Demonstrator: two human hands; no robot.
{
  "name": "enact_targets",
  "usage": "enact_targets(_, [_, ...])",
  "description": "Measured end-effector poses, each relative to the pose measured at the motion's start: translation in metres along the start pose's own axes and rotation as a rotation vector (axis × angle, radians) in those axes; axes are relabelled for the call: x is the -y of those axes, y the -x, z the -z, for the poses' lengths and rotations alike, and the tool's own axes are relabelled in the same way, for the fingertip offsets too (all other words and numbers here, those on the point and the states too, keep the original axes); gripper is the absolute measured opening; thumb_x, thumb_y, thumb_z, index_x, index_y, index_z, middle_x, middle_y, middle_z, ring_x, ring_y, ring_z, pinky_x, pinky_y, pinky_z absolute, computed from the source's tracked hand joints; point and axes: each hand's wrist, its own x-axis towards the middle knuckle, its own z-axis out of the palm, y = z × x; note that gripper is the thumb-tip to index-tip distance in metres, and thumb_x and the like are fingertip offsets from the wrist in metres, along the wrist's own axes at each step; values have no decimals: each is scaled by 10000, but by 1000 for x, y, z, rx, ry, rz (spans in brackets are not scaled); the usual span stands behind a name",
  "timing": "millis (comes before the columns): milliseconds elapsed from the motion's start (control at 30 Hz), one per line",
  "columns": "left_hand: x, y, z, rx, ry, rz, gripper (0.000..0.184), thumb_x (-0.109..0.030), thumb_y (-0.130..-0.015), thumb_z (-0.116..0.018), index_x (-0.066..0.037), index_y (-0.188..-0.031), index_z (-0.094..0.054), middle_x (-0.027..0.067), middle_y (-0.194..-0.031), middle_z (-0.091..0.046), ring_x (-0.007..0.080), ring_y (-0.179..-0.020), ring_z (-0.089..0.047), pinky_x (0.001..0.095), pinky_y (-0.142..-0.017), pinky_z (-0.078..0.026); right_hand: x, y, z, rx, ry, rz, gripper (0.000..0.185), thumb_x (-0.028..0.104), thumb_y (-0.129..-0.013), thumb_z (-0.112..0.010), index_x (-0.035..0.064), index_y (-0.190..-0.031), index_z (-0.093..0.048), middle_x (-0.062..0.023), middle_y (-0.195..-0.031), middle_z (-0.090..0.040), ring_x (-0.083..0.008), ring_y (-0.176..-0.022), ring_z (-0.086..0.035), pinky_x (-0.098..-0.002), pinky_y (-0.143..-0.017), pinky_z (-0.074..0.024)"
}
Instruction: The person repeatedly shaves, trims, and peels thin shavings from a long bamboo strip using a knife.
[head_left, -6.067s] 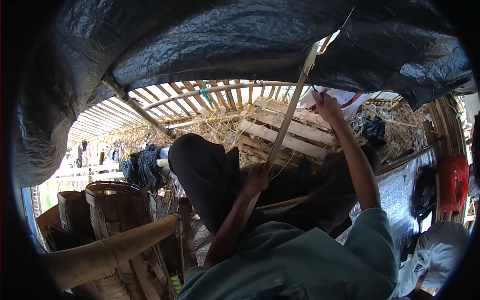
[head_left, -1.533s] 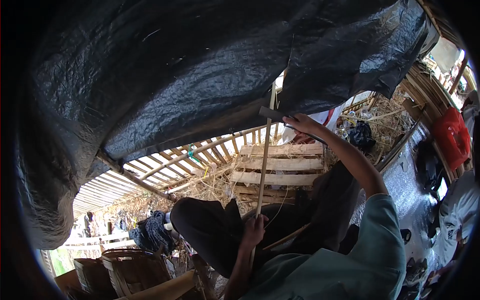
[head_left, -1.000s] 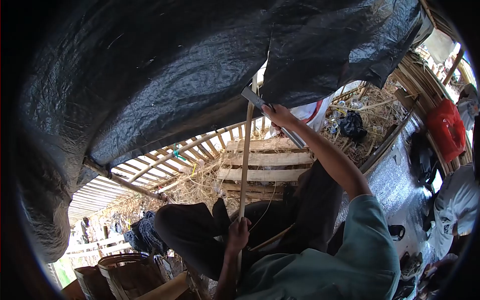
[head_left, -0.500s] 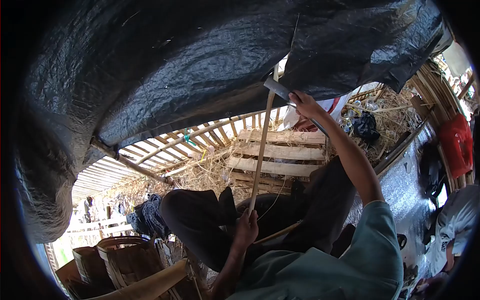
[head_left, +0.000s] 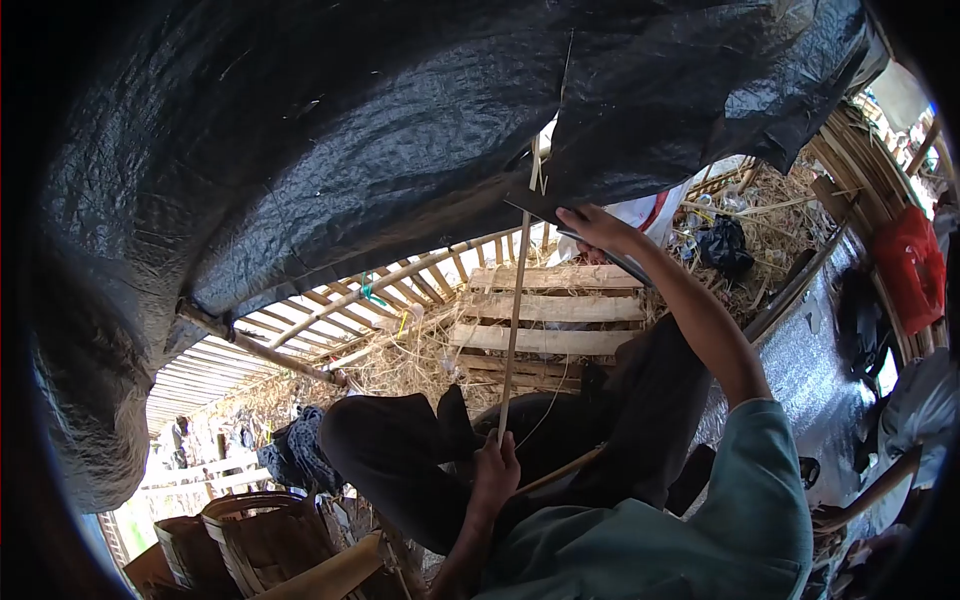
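Note:
Long and pale, a bamboo strip (head_left: 517,335) rises steeply from my lap toward the black tarp. My left hand (head_left: 494,466) is closed around its lower end. My right hand (head_left: 592,229) grips a knife (head_left: 535,205) with a wide, dark blade and a long handle that runs back under the forearm. The blade lies across the upper part of the strip, touching it. Just above the blade, a thin sliver (head_left: 543,178) stands away from the strip. Another thin cane (head_left: 562,470) lies across my lap.
Black plastic sheeting (head_left: 420,130) hangs low overhead. Ahead are a slatted wooden crate (head_left: 550,308) and scattered straw (head_left: 400,350). Woven bamboo baskets (head_left: 265,540) stand at lower left. A red plastic bag (head_left: 910,265) hangs at right, near another person's arm (head_left: 870,492).
The blade has turned from showing its bright face to looking dark and thin. A sliver now stands off the strip above it. Another person's arm has come in at lower right.

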Motion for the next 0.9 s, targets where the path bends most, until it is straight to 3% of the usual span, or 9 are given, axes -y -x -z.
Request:
enact_targets(133, [5, 4, -5, -2, -5, -15, 226, -197, -944, -459, 13, -878, -508, 234, -603, -544, 441, -645, -575, 485, -469, -389, -13, -26, 0, -349, -53, 43, 455, 449, -959, -421, 11, -1068, -487, -45, -544, -468, -106, -348, -446, -274, -325, -357])
enact_targets(267, [7, 1, -1, 1, 54, -38, 213, -186, -942, -462, 11, -870, -505, 238, -595, -533, 441, -633, -569, 487, -458, -379, 0, -5, 6, -8, -192, -96, 448, 447, -962, -410, 10, -1030, -486, -56, -536, -470, -109, -368, -468, -276, -334, -362])
enact_targets(300, [6, 0, -1, -4, 46, -51, 212, -182, -941, -462, 11, -867, -504, 240, -593, -532, 441, -629, -568, 488, -457, -378, -4, -9, 9, -24, -25, -48, 448, 455, -962, -403, 15, -994, -483, -48, -530, -460, -105, -370, -460, -270, -339, -363])
enact_targets(433, [6, 5, -6, -2, 11, -49, 204, -171, -940, -464, 14, -861, -498, 245, -586, -526, 441, -617, -565, 489, -452, -382, -13, -24, 7, -384, 0, 32, 463, 450, -956, -411, 5, -1044, -502, -43, -539, -452, -128, -359, -476, -290, -339, -396])
enact_targets(567, [8, 2, -5, -8, 27, -36, 196, -170, -939, -466, 10, -865, -483, 244, -582, -528, 446, -606, -561, 488, -448, -395, -1, -6, 5, -35, 55, 44, 417, 427, -957, -448, 17, -888, -475, -60, -534, -489, -143, -378, -499, -282, -368, -396])
enact_targets(667, [6, 4, -8, -5, -121, -31, 191, -170, -936, -470, 9, -872, -478, 248, -584, -534, 447, -605, -565, 493, -449, -412, -24, -33, 10, -314, 300, 197, 409, 436, -959, -436, 29, -922, -469, -36, -533, -463, -113, -374, -472, -259, -361, -382])
enact_targets(700, [2, 5, -8, 8, -127, -17, 192, -169, -936, -470, 11, -869, -478, 250, -586, -537, 447, -605, -567, 495, -450, -416, -20, -29, 7, -387, 191, 191, 413, 428, -959, -444, 20, -920, -489, -41, -526, -473, -120, -382, -481, -280, -371, -390])
enact_targets(833, [-3, 2, -4, 21, -104, 3, 190, -161, -933, -470, 16, -862, -475, 253, -588, -542, 445, -610, -572, 505, -454, -424, -7, -15, 4, -77, 33, 15, 476, 457, -941, -449, 0, -1051, -523, -67, -541, -492, -139, -380, -499, -301, -349, -405])
enact_targets(900, [-3, 3, -4, 18, -91, 6, 186, -158, -933, -468, 13, -859, -473, 254, -586, -541, 446, -613, -572, 509, -455, -422, -9, -20, 12, -169, 176, 91, 474, 457, -940, -451, 4, -1060, -518, -73, -556, -502, -144, -383, -506, -306, -353, -412])
